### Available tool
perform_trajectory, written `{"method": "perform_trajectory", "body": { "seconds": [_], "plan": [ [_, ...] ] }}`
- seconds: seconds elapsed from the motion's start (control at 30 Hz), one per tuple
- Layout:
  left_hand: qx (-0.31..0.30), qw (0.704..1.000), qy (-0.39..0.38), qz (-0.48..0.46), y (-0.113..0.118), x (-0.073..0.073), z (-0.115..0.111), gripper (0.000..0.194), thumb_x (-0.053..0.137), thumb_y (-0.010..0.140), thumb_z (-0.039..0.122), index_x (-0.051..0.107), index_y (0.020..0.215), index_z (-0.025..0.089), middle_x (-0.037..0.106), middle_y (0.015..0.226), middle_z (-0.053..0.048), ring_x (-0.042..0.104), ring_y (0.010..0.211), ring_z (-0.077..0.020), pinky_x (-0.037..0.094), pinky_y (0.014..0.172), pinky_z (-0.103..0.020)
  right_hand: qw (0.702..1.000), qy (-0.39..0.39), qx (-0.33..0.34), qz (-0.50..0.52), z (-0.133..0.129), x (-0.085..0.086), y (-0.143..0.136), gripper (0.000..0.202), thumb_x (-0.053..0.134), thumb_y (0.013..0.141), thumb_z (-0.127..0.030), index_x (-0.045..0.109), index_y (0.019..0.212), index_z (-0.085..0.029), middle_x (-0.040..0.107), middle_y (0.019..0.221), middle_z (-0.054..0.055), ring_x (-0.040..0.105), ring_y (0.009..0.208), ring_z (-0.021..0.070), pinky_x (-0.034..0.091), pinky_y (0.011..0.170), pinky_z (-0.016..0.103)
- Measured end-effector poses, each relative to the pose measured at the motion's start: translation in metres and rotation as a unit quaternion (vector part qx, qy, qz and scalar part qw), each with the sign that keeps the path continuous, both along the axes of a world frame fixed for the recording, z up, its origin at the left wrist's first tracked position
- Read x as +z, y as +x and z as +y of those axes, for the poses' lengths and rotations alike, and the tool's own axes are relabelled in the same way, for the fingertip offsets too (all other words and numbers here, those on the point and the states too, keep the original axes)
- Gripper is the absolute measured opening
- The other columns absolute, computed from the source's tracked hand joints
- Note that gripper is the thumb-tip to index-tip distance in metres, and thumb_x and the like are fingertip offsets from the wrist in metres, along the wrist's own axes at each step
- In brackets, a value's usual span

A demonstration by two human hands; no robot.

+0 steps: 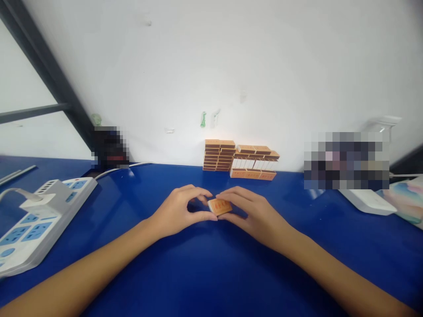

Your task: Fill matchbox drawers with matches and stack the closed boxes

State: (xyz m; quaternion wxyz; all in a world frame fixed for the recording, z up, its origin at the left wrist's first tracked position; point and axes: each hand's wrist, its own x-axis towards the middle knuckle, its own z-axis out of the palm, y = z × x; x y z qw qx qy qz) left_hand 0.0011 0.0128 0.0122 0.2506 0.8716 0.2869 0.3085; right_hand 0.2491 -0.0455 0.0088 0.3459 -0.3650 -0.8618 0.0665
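Note:
A small orange matchbox (220, 205) with red print on its face is held a little tilted above the blue table (205, 268). My right hand (256, 211) grips it from the right, thumb below and fingers over the top. From the other side, my left hand (181, 207) closes its thumb and fingertips on the left end of the box. Beyond the hands, a stack of matchboxes (218, 155) with dark brown sides stands by the wall. Directly to its right is a second matchbox stack (254, 163), with a row of white-sided boxes set on edge in its middle.
A white power strip (59, 229) with blue sockets and a plugged-in adapter lies at the left. Its cable (122, 167) runs back along the wall (185, 66). At the right are a white flat device (368, 201) and a pastel-coloured packet (405, 200), near a blurred-out patch.

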Motion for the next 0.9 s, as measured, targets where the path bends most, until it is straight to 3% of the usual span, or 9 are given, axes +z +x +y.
{"method": "perform_trajectory", "body": {
  "seconds": [0.13,0.27,0.47,0.6,0.8,0.9],
  "plan": [
    [0.018,0.997,0.074,0.014,0.001,0.002,-0.003,0.034,0.083,0.086,0.043,0.072,0.112,0.024,0.076,0.103,-0.003,0.069,0.094,-0.0200,0.057,0.085,-0.035,0.999,0.012,-0.031,-0.011,0.005,-0.003,0.004,0.031,0.071,0.098,-0.025,0.064,0.128,-0.022,0.071,0.119,0.010,0.070,0.104,0.0226,0.061,0.091,0.041],
    [0.002,0.988,0.153,0.018,0.002,0.006,-0.005,0.029,0.077,0.091,0.040,0.070,0.110,0.020,0.076,0.101,-0.005,0.067,0.093,-0.0210,0.057,0.083,-0.037,0.999,0.026,-0.031,-0.003,0.006,-0.003,0.004,0.029,0.069,0.098,-0.026,0.064,0.127,-0.022,0.071,0.118,0.010,0.071,0.104,0.0228,0.062,0.091,0.041],
    [0.006,0.993,0.121,0.003,0.007,0.015,0.004,0.030,0.078,0.089,0.039,0.072,0.112,0.021,0.076,0.102,-0.005,0.067,0.096,-0.0212,0.056,0.084,-0.036,0.998,0.050,-0.041,0.009,0.007,0.005,0.007,0.034,0.066,0.101,-0.030,0.061,0.134,-0.024,0.071,0.122,0.011,0.070,0.110,0.0241,0.062,0.095,0.043],
    [0.022,0.990,0.139,0.003,0.016,0.039,0.036,0.021,0.079,0.085,0.031,0.075,0.102,0.020,0.076,0.093,-0.004,0.066,0.084,-0.0182,0.053,0.076,-0.032,0.987,0.107,-0.117,0.006,0.013,0.008,0.017,0.037,0.062,0.103,-0.031,0.058,0.139,-0.022,0.070,0.127,0.014,0.070,0.115,0.0272,0.061,0.098,0.046],
    [0.056,0.982,0.180,0.026,0.045,0.091,0.112,0.021,0.078,0.086,0.031,0.078,0.103,0.018,0.077,0.097,-0.006,0.067,0.091,-0.0212,0.051,0.081,-0.033,0.971,0.155,-0.169,-0.061,0.023,0.006,0.035,0.024,0.055,0.105,-0.023,0.065,0.126,-0.020,0.073,0.123,0.013,0.072,0.113,0.0278,0.062,0.093,0.044],
    [0.074,0.977,0.194,0.038,0.058,0.101,0.134,0.022,0.076,0.087,0.029,0.078,0.103,0.013,0.078,0.098,-0.010,0.067,0.094,-0.0238,0.051,0.085,-0.036,0.964,0.181,-0.178,-0.082,0.024,0.006,0.036,0.018,0.055,0.104,-0.022,0.068,0.117,-0.019,0.074,0.117,0.012,0.074,0.104,0.0261,0.063,0.085,0.041]
  ]
}}
